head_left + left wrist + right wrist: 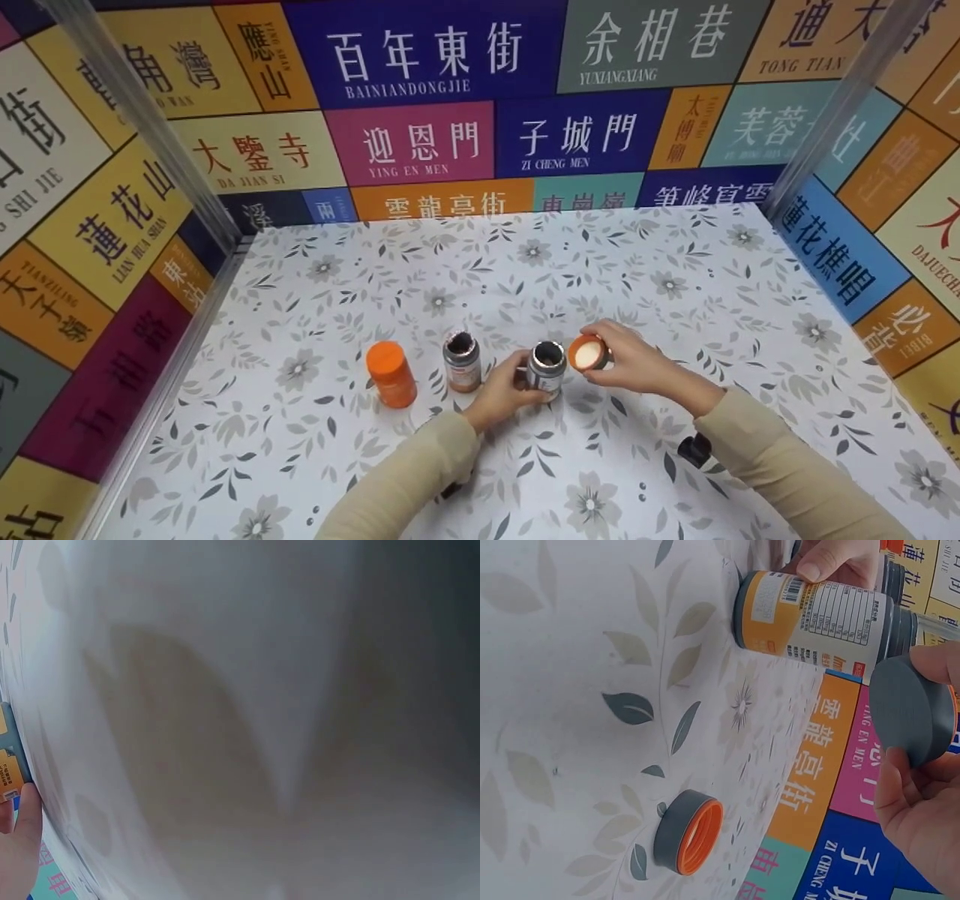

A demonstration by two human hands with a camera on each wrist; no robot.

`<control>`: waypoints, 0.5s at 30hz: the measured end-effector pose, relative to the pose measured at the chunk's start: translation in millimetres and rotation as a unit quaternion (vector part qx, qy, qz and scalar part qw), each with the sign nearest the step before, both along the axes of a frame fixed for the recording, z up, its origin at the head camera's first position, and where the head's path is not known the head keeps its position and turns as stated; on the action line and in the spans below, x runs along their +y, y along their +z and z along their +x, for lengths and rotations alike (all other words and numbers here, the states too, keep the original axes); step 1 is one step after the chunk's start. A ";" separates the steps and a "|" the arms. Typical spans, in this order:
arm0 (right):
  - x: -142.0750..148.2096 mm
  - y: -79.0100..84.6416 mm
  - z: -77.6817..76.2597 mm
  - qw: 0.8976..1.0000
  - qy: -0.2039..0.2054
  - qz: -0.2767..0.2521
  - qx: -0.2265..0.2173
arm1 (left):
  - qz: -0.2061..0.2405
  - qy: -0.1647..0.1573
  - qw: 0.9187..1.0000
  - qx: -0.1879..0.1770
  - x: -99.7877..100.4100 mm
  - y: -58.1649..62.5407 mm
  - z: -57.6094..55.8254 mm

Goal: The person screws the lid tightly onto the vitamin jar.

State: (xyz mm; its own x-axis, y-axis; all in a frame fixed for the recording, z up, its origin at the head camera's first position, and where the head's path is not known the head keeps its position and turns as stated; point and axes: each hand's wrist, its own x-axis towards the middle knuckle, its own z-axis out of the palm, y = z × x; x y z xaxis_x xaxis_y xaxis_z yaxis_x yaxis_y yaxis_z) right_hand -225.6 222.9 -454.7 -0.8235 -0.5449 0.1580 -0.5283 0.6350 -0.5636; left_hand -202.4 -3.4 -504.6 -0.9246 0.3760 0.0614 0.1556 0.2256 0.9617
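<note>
My left hand (511,390) grips an uncapped grey bottle (546,371) that stands upright on the table. Its orange and white label with a printed table and barcode faces the right wrist view. Just right of its mouth, my right hand (634,360) pinches a grey screw cap (904,712) by the rim. The cap is tilted so its orange-edged, pale inside shows in the head view. In the left wrist view, only the left thumb (28,821) and a sliver of the bottle appear at the edge.
Left of the gripped bottle stands a second uncapped bottle (463,367). Farther left is an orange bottle (391,379) with an orange top. Another grey cap (686,832) with an orange inside lies on the floral tablecloth (480,285). Walls with printed signs (420,52) enclose the table.
</note>
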 end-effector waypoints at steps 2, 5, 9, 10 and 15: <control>-2.1 1.2 0.0 1.000 0.005 0.004 -0.003 | -0.002 0.001 1.000 -0.001 -0.3 0.7 0.3; -4.6 2.0 0.4 1.000 0.013 0.011 -0.007 | -0.005 0.001 1.000 0.001 -0.5 -0.8 -0.5; -5.8 1.3 0.0 1.000 0.020 0.010 0.014 | -0.003 0.000 1.000 0.006 0.5 -14.4 -6.5; -5.8 1.0 -0.1 1.000 0.020 0.009 0.021 | -0.003 0.001 1.000 0.007 0.8 -18.6 -8.5; -5.6 0.4 -0.5 0.999 0.013 0.001 0.040 | -0.017 0.004 1.000 0.008 1.5 -34.7 -16.4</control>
